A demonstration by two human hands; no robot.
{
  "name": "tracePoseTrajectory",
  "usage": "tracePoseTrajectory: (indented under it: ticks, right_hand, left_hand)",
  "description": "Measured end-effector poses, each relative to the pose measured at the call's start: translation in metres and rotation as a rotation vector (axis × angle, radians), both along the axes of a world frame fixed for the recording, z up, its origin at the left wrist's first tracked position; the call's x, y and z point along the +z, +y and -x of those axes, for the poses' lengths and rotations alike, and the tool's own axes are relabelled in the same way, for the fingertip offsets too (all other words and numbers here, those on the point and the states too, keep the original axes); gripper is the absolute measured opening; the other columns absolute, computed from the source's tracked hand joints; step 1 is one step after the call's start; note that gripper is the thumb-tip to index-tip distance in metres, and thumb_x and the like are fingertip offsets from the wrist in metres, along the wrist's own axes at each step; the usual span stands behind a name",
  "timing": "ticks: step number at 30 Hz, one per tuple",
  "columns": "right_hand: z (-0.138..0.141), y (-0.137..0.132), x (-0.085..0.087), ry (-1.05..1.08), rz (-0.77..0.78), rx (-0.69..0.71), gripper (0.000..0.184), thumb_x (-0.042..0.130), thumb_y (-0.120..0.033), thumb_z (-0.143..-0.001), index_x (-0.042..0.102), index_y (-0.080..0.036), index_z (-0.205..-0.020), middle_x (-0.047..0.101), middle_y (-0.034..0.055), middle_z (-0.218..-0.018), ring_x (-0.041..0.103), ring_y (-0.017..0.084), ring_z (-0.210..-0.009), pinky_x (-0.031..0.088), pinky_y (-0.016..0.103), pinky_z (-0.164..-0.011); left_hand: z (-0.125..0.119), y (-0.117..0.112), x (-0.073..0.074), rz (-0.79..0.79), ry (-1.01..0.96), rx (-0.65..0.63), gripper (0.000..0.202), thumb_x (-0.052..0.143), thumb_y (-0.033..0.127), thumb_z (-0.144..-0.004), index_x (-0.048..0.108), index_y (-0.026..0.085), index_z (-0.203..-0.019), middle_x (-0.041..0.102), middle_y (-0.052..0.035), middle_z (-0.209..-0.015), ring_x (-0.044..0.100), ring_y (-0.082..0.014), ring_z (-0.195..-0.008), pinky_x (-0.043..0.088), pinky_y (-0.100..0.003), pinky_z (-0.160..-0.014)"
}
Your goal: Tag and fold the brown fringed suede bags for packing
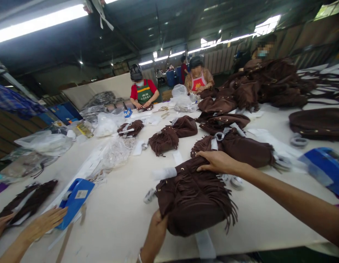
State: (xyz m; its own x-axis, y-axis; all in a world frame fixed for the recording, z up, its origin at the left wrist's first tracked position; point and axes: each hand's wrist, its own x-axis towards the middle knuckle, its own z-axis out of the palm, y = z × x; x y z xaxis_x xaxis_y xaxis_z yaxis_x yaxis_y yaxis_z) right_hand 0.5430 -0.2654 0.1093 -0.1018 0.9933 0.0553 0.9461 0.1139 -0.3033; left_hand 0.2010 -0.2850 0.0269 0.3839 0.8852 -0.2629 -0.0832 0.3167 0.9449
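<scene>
A dark brown fringed bag (196,204) lies tilted in front of me on the white table. My left hand (156,230) is closed on its lower left corner, fingers partly hidden behind the bag. At the upper right edge, my right hand (218,162) pinches the bag's rim, with the thumb on the near side. A roll of white wrapping (164,173) sticks out at the bag's upper left. Just behind stands another brown bag (246,148) with pale wrapped parts on it. A pale strip (204,244) pokes out under the held bag.
A co-worker's hand (45,223) touches a blue tape dispenser (76,201) at left, near another fringed bag (32,199). A second blue dispenser (325,170) stands at right. Brown bags (268,84) pile up at the back right. Clear plastic (118,151) lies left of centre. Other people work across the table.
</scene>
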Motion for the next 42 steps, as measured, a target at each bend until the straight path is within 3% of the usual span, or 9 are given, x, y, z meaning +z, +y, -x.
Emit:
tracePoseTrajectory:
  ticks: [5, 9, 12, 16, 21, 25, 30, 35, 42]
  right_hand:
    - [0.011, -0.018, -0.067, -0.095, 0.191, -0.053, 0.054, 0.052, -0.064, -0.086, 0.06, -0.017, -0.111, 0.071, 0.0159, -0.1, 0.067, 0.031, -0.092, 0.045, 0.034, -0.074]
    - [0.015, -0.024, -0.092, -0.102, 0.252, -0.039, 0.051, 0.05, -0.058, -0.089, 0.061, -0.013, -0.11, 0.07, 0.0186, -0.096, 0.067, 0.032, -0.089, 0.045, 0.037, -0.073]
    - [0.007, -0.029, -0.09, -0.074, 0.277, 0.011, 0.048, 0.06, -0.047, -0.085, 0.058, -0.014, -0.12, 0.07, 0.0165, -0.102, 0.066, 0.031, -0.092, 0.045, 0.035, -0.075]
    - [-0.005, -0.043, -0.089, -0.118, 0.163, 0.125, 0.062, 0.064, -0.016, -0.075, 0.05, -0.016, -0.136, 0.066, 0.0158, -0.114, 0.062, 0.03, -0.101, 0.043, 0.038, -0.085]
    - [0.002, -0.056, -0.089, -0.266, 0.096, 0.088, 0.05, 0.046, -0.004, -0.083, 0.053, -0.01, -0.132, 0.067, 0.0176, -0.096, 0.06, 0.028, -0.092, 0.045, 0.038, -0.078]
    - [0.032, -0.072, -0.062, -0.099, 0.043, -0.02, 0.037, 0.048, -0.016, -0.092, 0.057, -0.014, -0.128, 0.067, 0.0173, -0.106, 0.059, 0.03, -0.1, 0.046, 0.042, -0.085]
    - [0.093, -0.091, -0.039, 0.378, 0.034, 0.083, 0.055, 0.058, -0.04, -0.091, 0.043, -0.025, -0.142, 0.06, 0.0113, -0.126, 0.058, 0.026, -0.112, 0.048, 0.039, -0.092]
    - [0.114, -0.055, -0.06, 0.682, 0.179, -0.062, 0.044, 0.061, -0.027, -0.083, 0.057, -0.022, -0.126, 0.066, 0.0083, -0.115, 0.062, 0.025, -0.104, 0.049, 0.041, -0.091]
    - [0.092, -0.026, -0.064, 1.455, 0.609, -0.156, 0.046, 0.078, -0.039, -0.072, 0.061, -0.02, -0.11, 0.069, 0.0044, -0.104, 0.066, 0.017, -0.086, 0.053, 0.03, -0.08]
  left_hand:
    - [0.015, 0.065, -0.017, 0.016, 0.07, -0.013, 0.056, 0.082, 0.044, -0.064, 0.069, 0.015, -0.11, 0.071, -0.0117, -0.114, 0.065, -0.0294, -0.108, 0.05, -0.041, -0.096]
    - [0.02, 0.077, -0.04, 0.085, 0.179, 0.014, 0.06, 0.076, 0.046, -0.071, 0.063, 0.012, -0.118, 0.07, -0.0159, -0.113, 0.067, -0.0285, -0.1, 0.053, -0.042, -0.088]
    - [0.027, 0.065, -0.039, 0.06, 0.269, 0.081, 0.07, 0.063, 0.052, -0.083, 0.044, 0.018, -0.14, 0.061, -0.017, -0.13, 0.063, -0.0279, -0.11, 0.051, -0.045, -0.092]
    - [0.032, 0.046, -0.022, -0.4, 0.458, 0.009, 0.067, 0.059, 0.047, -0.087, 0.036, 0.027, -0.146, 0.039, -0.0099, -0.152, 0.042, -0.0263, -0.136, 0.036, -0.044, -0.111]
    - [0.025, 0.051, -0.016, -0.641, 0.575, -0.185, 0.043, 0.061, 0.038, -0.084, 0.059, 0.027, -0.125, 0.061, -0.0078, -0.129, 0.052, -0.029, -0.124, 0.037, -0.049, -0.11]
    - [0.014, 0.056, -0.013, -0.647, 0.496, -0.151, 0.014, 0.06, 0.032, -0.084, 0.066, 0.023, -0.093, 0.067, -0.0057, -0.097, 0.062, -0.0265, -0.096, 0.049, -0.041, -0.09]
    - [0.005, 0.042, -0.014, -0.65, 0.458, 0.034, 0.022, 0.062, 0.029, -0.084, 0.063, 0.023, -0.105, 0.063, -0.0083, -0.113, 0.056, -0.0261, -0.114, 0.041, -0.042, -0.104]
    - [0.011, 0.0, -0.032, -0.131, 0.301, 0.455, 0.058, 0.067, 0.04, -0.083, 0.045, 0.019, -0.131, 0.046, -0.0162, -0.142, 0.046, -0.0264, -0.132, 0.039, -0.042, -0.109]
    - [0.008, -0.04, -0.024, 0.506, -0.38, 0.101, 0.047, 0.068, 0.051, -0.081, 0.061, 0.015, -0.112, 0.066, -0.0166, -0.119, 0.066, -0.0264, -0.104, 0.051, -0.045, -0.095]
